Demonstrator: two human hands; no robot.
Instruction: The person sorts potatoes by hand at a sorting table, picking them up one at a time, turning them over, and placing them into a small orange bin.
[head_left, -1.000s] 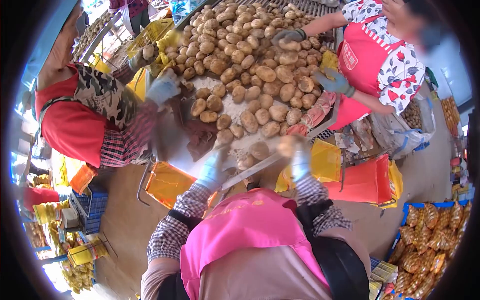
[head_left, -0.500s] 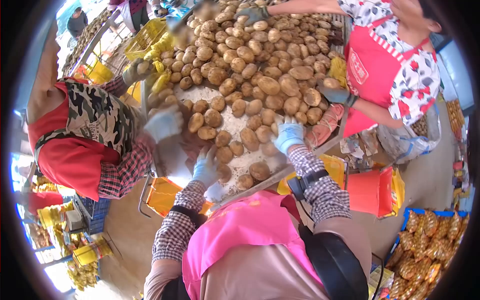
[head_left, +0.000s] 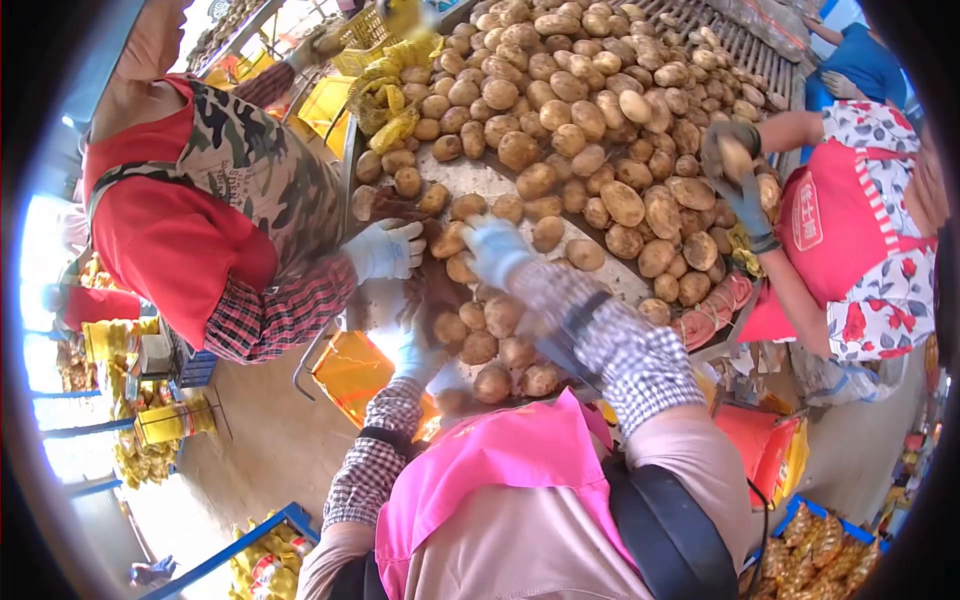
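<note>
Blue-gloved right hand at brown round potatoes on grey metal table — blue-gloved left hand near table's front edge — fingers blurred, can't tell.

A smooth brown-grey floor is spreading beneath the slatted metal-framed surface. Bright white daylight is pouring in at the left, washing over a blue metal rack frame, while a pale blue wall panel is standing at the right.
</note>
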